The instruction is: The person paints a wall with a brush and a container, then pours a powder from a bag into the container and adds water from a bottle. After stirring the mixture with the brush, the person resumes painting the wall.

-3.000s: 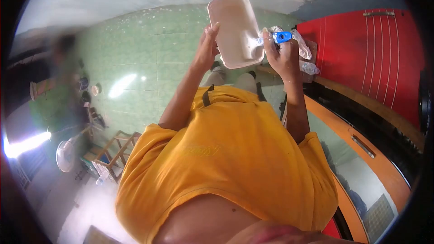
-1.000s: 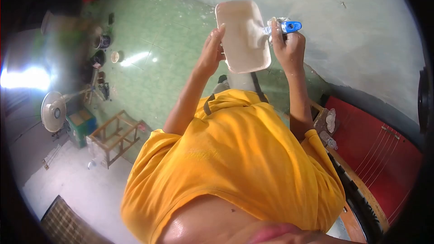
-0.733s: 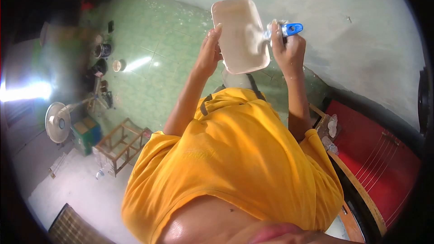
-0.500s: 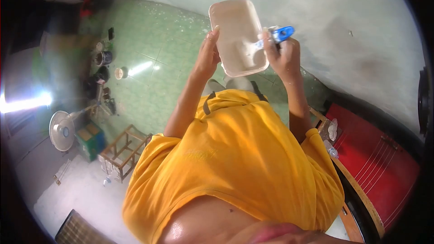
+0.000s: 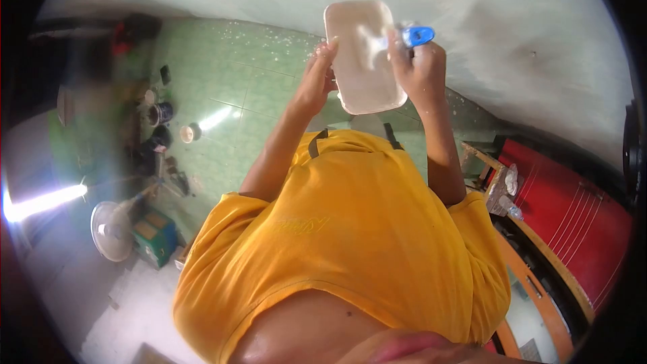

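A pale rectangular tray (image 5: pixel 371 91) is held up in front of the wall, over the green floor. My left hand (image 5: pixel 319 81) grips its left edge, thumb over the rim. A brush with a blue handle (image 5: pixel 420 36) is in my right hand (image 5: pixel 419 71), which is closed round it at the tray's right side. The brush's whitish bristle end lies over the upper middle of the tray and is blurred. Small white specks show on my right hand.
A pale, patchy wall (image 5: pixel 499 20) rises ahead. White specks dot the green tiled floor (image 5: pixel 263 87). At the left are small containers (image 5: pixel 160 114), a white fan (image 5: pixel 112 231) and a green box (image 5: pixel 155 238). A red panel (image 5: pixel 573 209) lies at the right.
The brush has moved from the tray's lower part up to its upper middle, with my right hand. The tray has shifted slightly right, and the camera view has turned a little.
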The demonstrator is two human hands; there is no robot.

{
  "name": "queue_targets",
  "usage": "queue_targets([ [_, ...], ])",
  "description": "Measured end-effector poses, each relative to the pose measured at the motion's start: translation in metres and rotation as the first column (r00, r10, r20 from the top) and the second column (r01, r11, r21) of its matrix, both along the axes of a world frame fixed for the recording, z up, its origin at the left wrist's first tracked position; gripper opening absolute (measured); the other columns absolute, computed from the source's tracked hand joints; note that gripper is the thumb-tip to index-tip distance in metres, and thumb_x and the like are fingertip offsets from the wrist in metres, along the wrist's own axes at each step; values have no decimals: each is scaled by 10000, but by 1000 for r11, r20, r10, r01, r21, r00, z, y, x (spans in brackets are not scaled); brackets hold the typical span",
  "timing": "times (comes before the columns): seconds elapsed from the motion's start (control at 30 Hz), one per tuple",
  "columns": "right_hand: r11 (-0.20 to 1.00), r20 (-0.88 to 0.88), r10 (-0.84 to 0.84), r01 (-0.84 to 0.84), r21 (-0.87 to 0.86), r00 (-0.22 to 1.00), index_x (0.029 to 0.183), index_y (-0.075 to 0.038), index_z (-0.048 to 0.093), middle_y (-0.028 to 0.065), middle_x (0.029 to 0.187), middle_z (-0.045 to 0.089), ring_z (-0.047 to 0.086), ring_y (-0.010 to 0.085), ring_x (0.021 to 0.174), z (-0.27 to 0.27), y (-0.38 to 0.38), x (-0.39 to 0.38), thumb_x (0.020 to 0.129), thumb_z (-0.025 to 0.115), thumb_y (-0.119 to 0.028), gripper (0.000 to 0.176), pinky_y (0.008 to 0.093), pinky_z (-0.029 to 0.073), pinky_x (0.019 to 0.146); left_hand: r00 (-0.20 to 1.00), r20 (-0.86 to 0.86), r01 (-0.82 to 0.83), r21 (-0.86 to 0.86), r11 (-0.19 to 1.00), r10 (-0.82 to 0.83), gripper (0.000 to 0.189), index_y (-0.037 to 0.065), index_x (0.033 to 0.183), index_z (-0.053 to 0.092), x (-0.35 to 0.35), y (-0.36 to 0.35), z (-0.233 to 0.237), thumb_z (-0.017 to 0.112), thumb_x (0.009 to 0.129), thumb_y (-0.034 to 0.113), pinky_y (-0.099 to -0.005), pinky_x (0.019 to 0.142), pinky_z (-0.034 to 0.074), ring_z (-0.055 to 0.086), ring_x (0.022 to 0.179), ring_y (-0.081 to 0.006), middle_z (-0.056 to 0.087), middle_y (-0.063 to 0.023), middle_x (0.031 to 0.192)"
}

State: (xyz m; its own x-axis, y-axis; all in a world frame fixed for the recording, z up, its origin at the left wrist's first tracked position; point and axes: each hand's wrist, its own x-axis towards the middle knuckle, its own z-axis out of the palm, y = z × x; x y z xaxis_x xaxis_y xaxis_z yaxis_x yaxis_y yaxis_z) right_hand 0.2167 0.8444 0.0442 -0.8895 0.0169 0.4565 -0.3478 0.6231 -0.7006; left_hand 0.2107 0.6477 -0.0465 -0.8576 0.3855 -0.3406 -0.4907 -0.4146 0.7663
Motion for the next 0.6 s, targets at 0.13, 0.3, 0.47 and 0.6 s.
queue_targets([
  [0.13,998,71,-68,67,16,995,877,-19,663,147,696,654,636,301,576,-16,-27,9,902,663,-159,142,361,480,523,995,62,78,51,996,-81,568,67,1372,401,-23,-35,-7,469,990,482,-345,776,561,646,994,-228,583,-126,1202],
  [0.3,943,69,-332,333,0,941,843,-14,650,124,601,601,566,273,483,-17,-74,1,917,654,-148,153,348,416,471,970,97,223,20,975,-224,551,29,1414,407,-34,-73,-11,385,1033,427,-400,1019,452,559,1207,-220,562,-110,1329],
  [0.47,939,137,-335,342,-32,932,819,1,646,126,578,583,541,250,465,-30,-108,18,914,652,-119,153,346,400,464,942,150,305,-14,952,-299,590,57,1431,379,-53,-103,-2,413,1018,476,-394,975,486,572,1176,-192,556,-92,1326],
  [0.6,878,78,-478,477,32,875,842,11,654,127,619,599,537,232,475,-21,-122,12,913,647,-100,131,339,412,481,929,145,352,-70,934,-339,601,57,1433,374,-51,-115,-15,417,1014,486,-376,944,508,579,1168,-181,558,-87,1327],
])
